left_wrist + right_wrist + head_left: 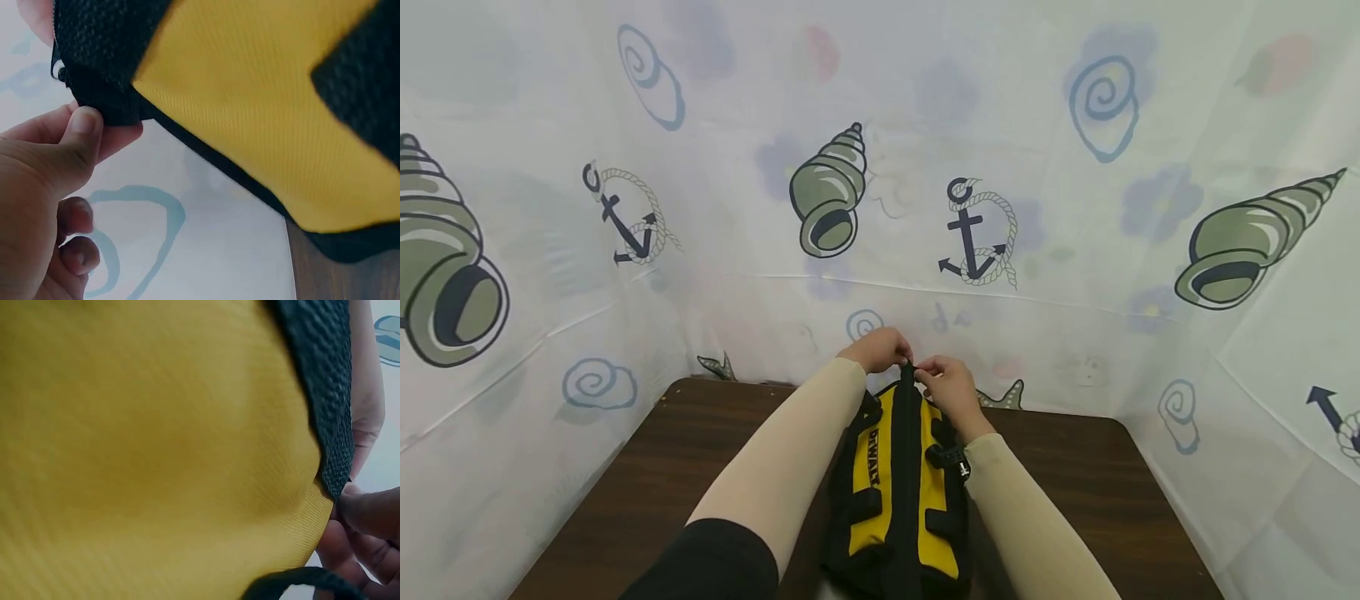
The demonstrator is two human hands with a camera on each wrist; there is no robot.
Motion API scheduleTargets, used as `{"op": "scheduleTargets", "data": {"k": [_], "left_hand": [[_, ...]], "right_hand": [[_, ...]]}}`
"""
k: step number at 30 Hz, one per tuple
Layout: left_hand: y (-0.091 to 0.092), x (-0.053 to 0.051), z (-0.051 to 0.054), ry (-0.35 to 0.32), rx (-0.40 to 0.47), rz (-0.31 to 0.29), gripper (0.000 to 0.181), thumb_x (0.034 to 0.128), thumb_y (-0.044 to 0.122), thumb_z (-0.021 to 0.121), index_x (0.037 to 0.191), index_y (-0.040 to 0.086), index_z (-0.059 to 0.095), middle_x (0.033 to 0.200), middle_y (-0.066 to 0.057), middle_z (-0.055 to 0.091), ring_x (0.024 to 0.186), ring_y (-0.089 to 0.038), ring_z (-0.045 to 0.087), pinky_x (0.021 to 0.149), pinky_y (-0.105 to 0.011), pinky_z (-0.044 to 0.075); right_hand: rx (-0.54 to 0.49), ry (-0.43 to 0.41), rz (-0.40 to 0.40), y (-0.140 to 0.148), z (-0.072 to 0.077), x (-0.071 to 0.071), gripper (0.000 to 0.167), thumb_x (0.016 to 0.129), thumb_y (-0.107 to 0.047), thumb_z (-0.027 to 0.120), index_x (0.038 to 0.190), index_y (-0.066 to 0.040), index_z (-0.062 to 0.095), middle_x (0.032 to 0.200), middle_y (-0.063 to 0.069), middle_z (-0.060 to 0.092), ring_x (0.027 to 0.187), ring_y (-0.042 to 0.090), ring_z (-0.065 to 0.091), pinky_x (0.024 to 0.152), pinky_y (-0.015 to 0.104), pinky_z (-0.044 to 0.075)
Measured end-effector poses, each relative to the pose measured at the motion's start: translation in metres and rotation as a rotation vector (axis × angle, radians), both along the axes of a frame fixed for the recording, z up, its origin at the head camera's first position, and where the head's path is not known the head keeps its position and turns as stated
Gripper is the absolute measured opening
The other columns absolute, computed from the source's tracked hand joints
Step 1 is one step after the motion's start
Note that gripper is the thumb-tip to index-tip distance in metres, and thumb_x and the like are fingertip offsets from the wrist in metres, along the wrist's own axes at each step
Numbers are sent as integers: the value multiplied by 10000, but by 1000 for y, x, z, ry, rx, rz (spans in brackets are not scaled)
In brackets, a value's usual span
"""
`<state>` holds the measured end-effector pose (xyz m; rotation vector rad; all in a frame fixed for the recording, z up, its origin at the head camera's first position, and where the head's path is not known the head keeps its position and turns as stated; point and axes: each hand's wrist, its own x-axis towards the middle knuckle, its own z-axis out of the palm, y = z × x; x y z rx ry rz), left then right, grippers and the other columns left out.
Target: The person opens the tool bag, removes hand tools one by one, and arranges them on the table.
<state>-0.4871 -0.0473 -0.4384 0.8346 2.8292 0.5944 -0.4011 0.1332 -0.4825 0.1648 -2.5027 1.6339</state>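
A yellow and black DEWALT tool bag [868, 492] lies lengthwise on the table, with a black strip running along its top. At its far end my left hand [883, 348] pinches the black end tab between thumb and fingers. In the left wrist view the left hand [56, 156] grips that tab [106, 103], and a small metal zipper part [59, 70] shows beside it. My right hand [951, 387] is at the same end, fingertips pinched close to the strip. The right wrist view has the right hand [369, 531] at the bag's edge; what its fingertips hold is hidden.
The dark brown wooden table [1060, 492] extends on both sides of the bag. Behind it hangs a white curtain [910, 92] printed with shells and anchors. A black strap with a buckle [951, 458] sits on the bag's right side, near the right wrist.
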Motion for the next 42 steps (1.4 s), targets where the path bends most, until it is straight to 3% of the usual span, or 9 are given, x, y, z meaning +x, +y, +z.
{"op": "scheduleTargets", "data": {"k": [5,9,14,24,30,42], "left_hand": [[-2,4,4,-19,8,7,204,1098,93,655,1046,119,850,1009,-55,810,870,-171,617,802,-284,529],[-4,7,6,-38,4,12,224,1107,79,636,1041,112,847,1013,-87,810,859,-168,604,777,-278,516],[-5,6,5,-15,-24,26,225,1108,89,637,1057,115,855,996,-60,813,864,-161,622,820,-288,553],[-6,0,-6,8,-26,39,227,1112,118,640,1046,152,854,1006,-45,824,876,-179,643,847,-317,555],[-7,0,-7,8,-4,39,217,1103,108,654,1042,140,860,1004,-56,825,889,-193,645,832,-319,545],[-5,9,-6,-16,19,102,220,1110,114,643,1068,129,859,994,-45,828,902,-194,659,834,-320,567]], "right_hand": [[35,37,-22,-3,3,5,123,1054,-153,740,1035,-75,833,971,171,756,678,258,675,638,303,564],[143,96,-23,-5,6,11,114,1047,-152,752,990,-101,836,899,137,740,605,196,594,578,293,506],[256,180,-14,-5,10,25,119,1036,-174,771,951,-139,847,847,49,752,566,194,522,536,304,425],[252,196,8,-1,5,69,137,1023,-168,786,901,-207,835,836,-44,765,627,182,575,537,291,470],[295,274,32,1,2,90,117,985,-124,818,895,-196,838,834,-64,780,689,113,601,589,263,486],[362,240,87,4,2,146,122,974,-158,830,922,-267,818,836,-181,745,634,37,538,600,221,499]]}}
